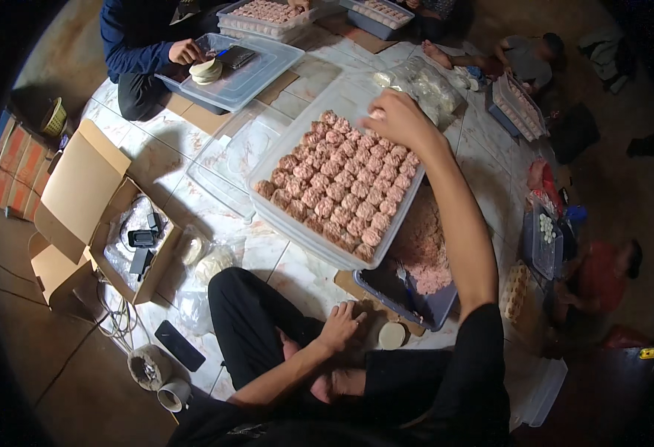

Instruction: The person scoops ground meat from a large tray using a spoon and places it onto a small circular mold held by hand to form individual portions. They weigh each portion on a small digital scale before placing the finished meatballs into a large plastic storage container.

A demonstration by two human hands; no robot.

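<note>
My right hand (402,120) reaches over the far right end of a clear plastic container (327,254). Its fingers curl around a pinkish meat dumpling (377,114), partly hidden by them. Rows of meat dumplings (338,179) fill most of the container. Down by my crossed legs, my left hand (342,326) is empty, its fingers slightly apart. Right of it lies a small stack of round dough wrappers (392,335). Under my right forearm a dark plastic tub (380,285) holds minced meat filling (424,251) and a fork (402,274), partly hidden by the container.
Left stand an open cardboard box (154,246) with electronic parts, a phone (179,345) and a mug (174,395). A clear lid (221,162) lies beside the container. Plastic bags (422,84) lie beyond. Across, a co-worker's hand (186,52) touches wrappers (205,71) near a scale (236,57).
</note>
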